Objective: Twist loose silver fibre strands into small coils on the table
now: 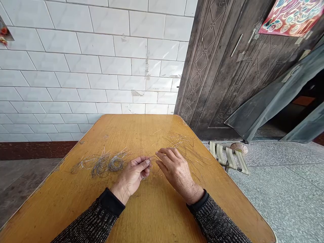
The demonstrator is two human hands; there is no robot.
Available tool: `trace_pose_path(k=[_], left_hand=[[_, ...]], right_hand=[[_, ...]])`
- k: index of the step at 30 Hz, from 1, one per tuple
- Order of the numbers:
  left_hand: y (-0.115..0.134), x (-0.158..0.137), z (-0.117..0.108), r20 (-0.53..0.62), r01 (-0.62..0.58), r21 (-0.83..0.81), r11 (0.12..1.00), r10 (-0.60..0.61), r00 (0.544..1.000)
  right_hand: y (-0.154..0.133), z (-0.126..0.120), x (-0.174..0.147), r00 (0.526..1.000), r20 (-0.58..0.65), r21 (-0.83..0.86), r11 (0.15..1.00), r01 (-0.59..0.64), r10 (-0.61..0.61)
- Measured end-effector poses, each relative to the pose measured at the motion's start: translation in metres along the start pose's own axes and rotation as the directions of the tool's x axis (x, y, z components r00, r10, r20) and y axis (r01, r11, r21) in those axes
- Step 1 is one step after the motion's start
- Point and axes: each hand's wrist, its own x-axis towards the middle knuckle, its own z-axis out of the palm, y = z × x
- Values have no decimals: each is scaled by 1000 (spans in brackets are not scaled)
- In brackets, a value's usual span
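Note:
My left hand [135, 172] is closed in a pinch, thumb against the fingers, on a thin wire [153, 156] over the middle of the table. The wire bends out toward my right hand [176, 170], which hovers just beside it, palm down, with fingers stretched and a gap between them; its thumb is hidden. Left of my left hand lie coiled bundles of thin grey wire [115, 163], some with stray ends. Loose, tangled strands of wire [181, 140] are spread on the tabletop beyond and to the right of my right hand.
The wooden table [152, 216] has rounded corners and meets a white tiled wall [106, 67]. A dark carved door [215, 67] stands at the right, with a grey curtain [275, 98]. A strapped folding stool [229, 157] and a round pale object [239, 147] sit on the floor.

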Motion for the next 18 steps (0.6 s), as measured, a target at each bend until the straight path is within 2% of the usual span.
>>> trace_pose_path(k=[7, 18], left_hand=[[-2, -1, 2, 14, 10, -64, 998, -9, 1000], [-1, 0, 3, 7, -3, -53, 999, 3, 1000]], right_hand=[[1, 3, 0, 999, -40, 84, 996, -11, 15], [0, 3, 0, 994, -66, 166, 983, -77, 89]])
